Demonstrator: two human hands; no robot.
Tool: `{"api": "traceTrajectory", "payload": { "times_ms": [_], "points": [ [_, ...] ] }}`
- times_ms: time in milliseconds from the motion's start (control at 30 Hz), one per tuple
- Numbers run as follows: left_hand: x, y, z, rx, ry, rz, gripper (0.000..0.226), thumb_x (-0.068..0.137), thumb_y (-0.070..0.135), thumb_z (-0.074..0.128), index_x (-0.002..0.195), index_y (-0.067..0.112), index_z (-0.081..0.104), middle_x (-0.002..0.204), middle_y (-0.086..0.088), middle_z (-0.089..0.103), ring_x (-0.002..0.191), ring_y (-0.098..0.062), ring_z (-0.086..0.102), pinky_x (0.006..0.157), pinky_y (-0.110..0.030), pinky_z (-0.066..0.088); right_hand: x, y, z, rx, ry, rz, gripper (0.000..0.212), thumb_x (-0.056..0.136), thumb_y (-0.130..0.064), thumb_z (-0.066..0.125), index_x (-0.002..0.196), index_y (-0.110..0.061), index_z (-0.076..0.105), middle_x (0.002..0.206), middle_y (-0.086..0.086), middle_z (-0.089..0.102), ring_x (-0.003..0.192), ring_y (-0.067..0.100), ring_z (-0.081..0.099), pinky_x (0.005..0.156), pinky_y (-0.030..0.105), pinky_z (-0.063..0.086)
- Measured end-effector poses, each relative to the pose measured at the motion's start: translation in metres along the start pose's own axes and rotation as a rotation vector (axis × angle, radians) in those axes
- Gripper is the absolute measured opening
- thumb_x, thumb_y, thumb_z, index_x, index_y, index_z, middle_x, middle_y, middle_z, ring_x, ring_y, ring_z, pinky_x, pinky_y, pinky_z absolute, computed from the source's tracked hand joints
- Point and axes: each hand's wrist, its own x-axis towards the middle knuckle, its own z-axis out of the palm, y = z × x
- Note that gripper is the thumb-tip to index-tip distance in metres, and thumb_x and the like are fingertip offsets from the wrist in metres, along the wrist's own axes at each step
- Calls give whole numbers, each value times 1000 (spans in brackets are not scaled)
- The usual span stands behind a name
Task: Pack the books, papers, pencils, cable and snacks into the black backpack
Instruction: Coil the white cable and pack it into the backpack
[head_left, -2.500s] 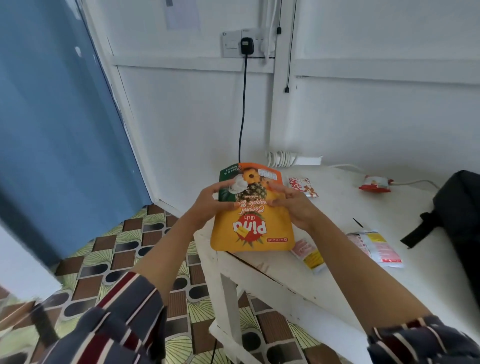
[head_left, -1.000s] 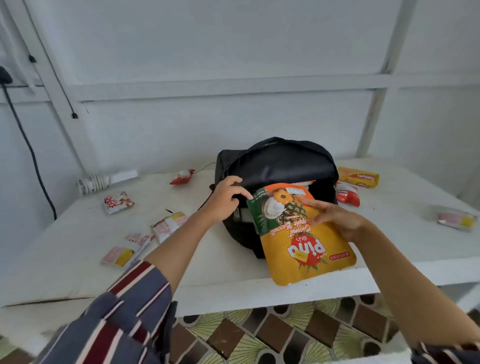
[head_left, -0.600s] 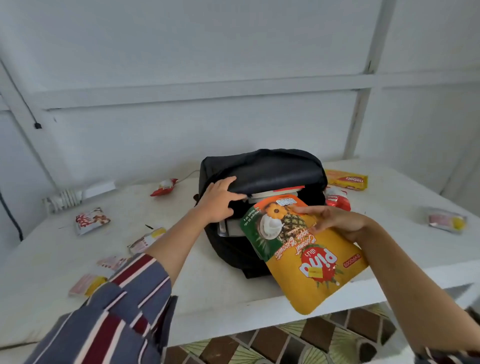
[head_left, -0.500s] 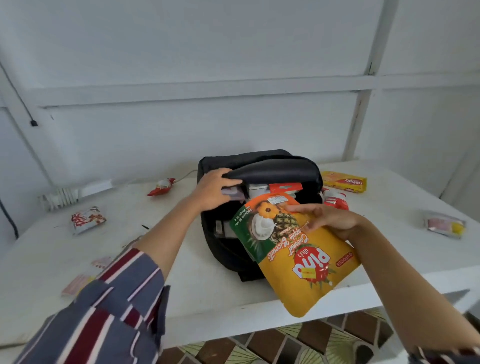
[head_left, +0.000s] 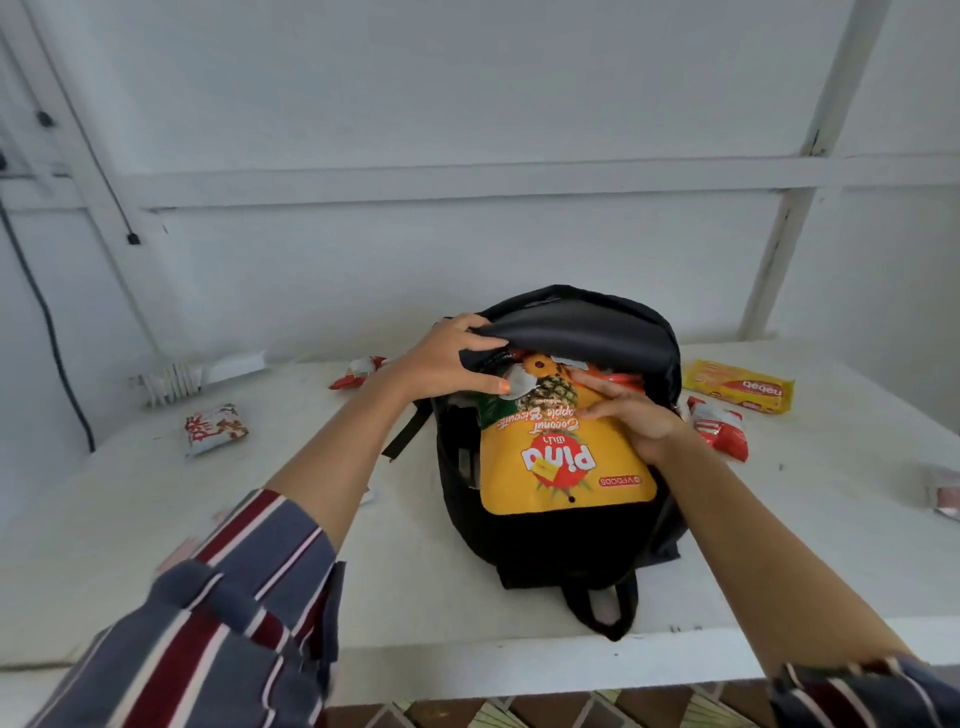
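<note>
The black backpack (head_left: 561, 540) lies on the white table (head_left: 363, 597) with its top flap lifted. My left hand (head_left: 447, 361) grips the edge of that flap and holds the mouth open. My right hand (head_left: 631, 415) holds the orange Pina biscuit pouch (head_left: 563, 467) by its upper right side. The pouch's top end is inside the opening; its lower half lies over the front of the bag. Other contents inside are mostly hidden.
Snack packets lie around the bag: a yellow biscuit pack (head_left: 740, 387) and a red-white packet (head_left: 719, 434) to the right, another packet (head_left: 943, 496) at the right edge, a red-white one (head_left: 214, 428) at left, a small red one (head_left: 358, 371) behind. A coiled white cable (head_left: 171, 382) sits by the wall.
I carried the pouch from the table's left end to the backpack. My left hand took the flap and lifted it, and the pouch's top has slid into the opening.
</note>
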Motion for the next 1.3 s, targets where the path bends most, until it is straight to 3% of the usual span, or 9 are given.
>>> {"api": "traceTrajectory", "payload": {
  "times_ms": [200,300,400,467,533,633,867,1100,1300],
  "points": [
    [0,-7,-3,0,-5,22,63,75,36,75,132,24,52,147,2,28,136,-15,23,102,-23,19,16,-5,29,-136,272,-139,56,74,5,71,124,-15,57,117,9,57,92,24,61,71,32,55],
    [1,-8,-5,-10,4,44,63,75,33,76,132,22,52,146,0,30,135,-15,25,101,-21,19,23,-1,36,-623,494,-274,53,76,-19,77,125,-15,59,129,7,55,117,25,52,95,35,45],
    [3,-10,-6,-13,3,56,63,74,33,76,131,22,52,146,0,31,135,-15,25,102,-22,20,5,3,49,-1070,620,-209,50,86,-48,59,131,-28,52,139,12,38,127,31,37,100,40,38],
    [4,-12,-7,-16,-2,66,63,74,33,77,131,22,53,145,1,31,135,-15,25,103,-24,21,-7,11,57,-1312,603,-272,61,84,-62,50,138,-35,40,148,14,25,134,36,25,107,46,28],
    [4,-13,-7,-17,-9,71,63,73,32,77,131,22,53,145,1,31,135,-15,25,104,-25,21,-13,22,64,-1490,423,-282,76,78,-73,44,144,-43,21,157,9,4,142,38,5,113,52,11],
    [5,-14,-9,-23,-13,74,64,72,31,78,131,22,53,146,2,30,136,-15,25,105,-25,21,-3,33,66,-1512,258,-161,86,74,-78,43,145,-47,7,157,8,-13,141,42,-14,114,55,-2],
    [6,-14,-11,-38,-24,87,64,72,31,78,130,21,54,146,2,30,136,-16,25,111,-35,25,30,17,66,-1481,204,-205,82,77,-74,43,145,-46,8,158,7,-9,142,39,-11,115,51,-1],
    [8,-16,-13,-51,-35,97,62,73,30,78,130,20,54,146,2,30,136,-15,25,108,-30,24,12,26,55,-1515,105,-342,76,78,-66,54,142,-52,15,158,-1,-9,144,30,-14,114,50,-4],
    [8,-17,-13,-44,-23,99,61,73,27,78,129,20,55,146,1,31,135,-16,26,110,-34,26,26,33,66,-1622,221,-359,60,87,-62,42,141,-52,18,158,-1,-3,144,32,-9,115,52,-1]
  ]
}}
